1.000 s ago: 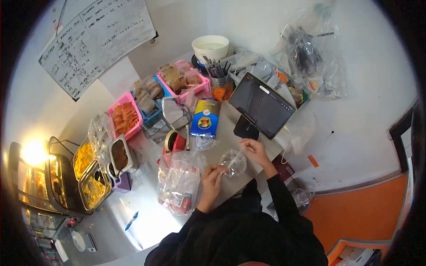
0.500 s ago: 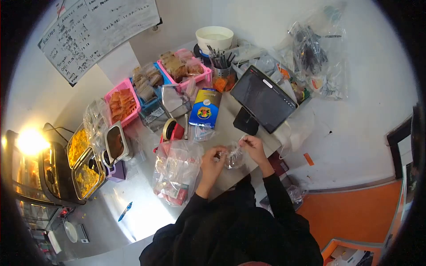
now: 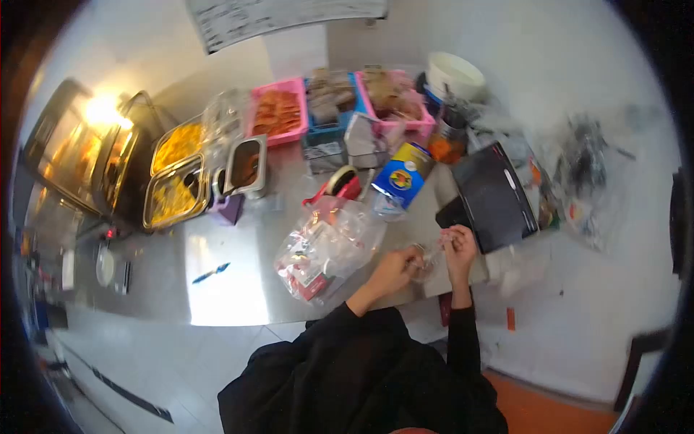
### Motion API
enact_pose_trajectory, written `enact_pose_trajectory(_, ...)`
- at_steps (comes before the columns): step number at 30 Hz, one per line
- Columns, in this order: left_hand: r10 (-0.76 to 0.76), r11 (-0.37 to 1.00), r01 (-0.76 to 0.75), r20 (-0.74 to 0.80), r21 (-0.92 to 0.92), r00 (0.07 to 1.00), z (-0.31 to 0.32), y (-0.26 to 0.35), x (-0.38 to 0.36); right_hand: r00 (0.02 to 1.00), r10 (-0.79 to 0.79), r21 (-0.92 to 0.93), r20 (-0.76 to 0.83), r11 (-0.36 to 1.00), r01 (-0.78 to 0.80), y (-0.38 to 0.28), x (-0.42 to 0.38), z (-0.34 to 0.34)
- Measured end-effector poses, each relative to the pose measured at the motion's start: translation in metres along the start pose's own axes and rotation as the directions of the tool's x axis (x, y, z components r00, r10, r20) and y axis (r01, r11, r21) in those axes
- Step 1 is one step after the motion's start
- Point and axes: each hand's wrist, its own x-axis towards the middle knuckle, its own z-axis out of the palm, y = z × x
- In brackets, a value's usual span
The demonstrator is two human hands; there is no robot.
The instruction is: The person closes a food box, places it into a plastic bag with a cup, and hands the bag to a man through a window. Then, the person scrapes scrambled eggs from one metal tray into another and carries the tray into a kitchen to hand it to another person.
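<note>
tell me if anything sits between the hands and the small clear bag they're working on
Nothing visible does. The left hand and right hand both already pinch the small clear bag directly. The large plastic bag lies to the left, off to the side.

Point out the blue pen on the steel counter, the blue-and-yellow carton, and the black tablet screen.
blue pen (image 3: 211, 273), head view, middle of barrel.
blue-and-yellow carton (image 3: 403, 175), head view, front face.
black tablet screen (image 3: 495, 195), head view, centre of glass.

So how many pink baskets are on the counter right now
2. One pink basket holding orange packets sits at the back, left of the blue basket. The second pink basket is right of the blue one, beside the white bucket. Clutter may hide others.
</note>
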Motion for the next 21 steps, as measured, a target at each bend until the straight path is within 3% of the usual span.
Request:
enact_pose_trajectory(5,0.120,0.993,-0.120,0.012,0.001,0.993,0.000,-0.006,-0.016,0.988,0.152,0.006,-0.031,0.988,-0.152,0.024,0.023,-0.019)
enact_pose_trajectory(8,0.100,0.982,-0.090,-0.050,0.165,0.994,0.009,-0.002,-0.044,0.949,0.307,-0.006,-0.067,0.951,-0.308,0.037,0.034,-0.023)
enact_pose_trajectory(9,0.097,0.988,-0.089,-0.062,0.129,0.993,0.014,-0.003,-0.051,0.932,0.355,-0.011,-0.079,0.934,-0.357,0.039,0.038,-0.024)
enact_pose_trajectory(12,0.167,0.982,-0.153,-0.138,0.108,0.976,0.011,0.001,-0.060,0.912,0.356,-0.094,0.206,0.935,-0.343,0.060,0.047,-0.047)
enact_pose_trajectory(14,0.303,0.944,-0.260,-0.225,0.202,0.926,-0.007,0.034,-0.067,0.721,0.406,-0.368,0.562,0.903,-0.221,0.015,0.059,-0.051)
enact_pose_trajectory(15,0.355,0.918,-0.309,-0.170,0.248,0.919,-0.023,0.039,-0.078,0.574,0.444,-0.468,0.688,0.876,-0.117,-0.021,0.062,-0.051)
enact_pose_trajectory(17,0.453,0.850,-0.419,-0.039,0.319,0.890,-0.065,0.043,-0.104,0.560,0.328,-0.532,0.761,0.810,0.247,-0.096,0.058,-0.035)
enact_pose_trajectory(19,0.376,0.900,-0.195,-0.468,0.390,0.799,-0.099,0.046,-0.100,0.678,0.146,-0.528,0.720,0.750,0.399,-0.146,0.040,0.010)
enact_pose_trajectory(21,0.176,0.975,-0.065,-0.562,0.211,0.808,-0.124,0.043,-0.072,0.604,-0.102,-0.431,0.790,0.608,0.667,-0.165,0.017,0.072)
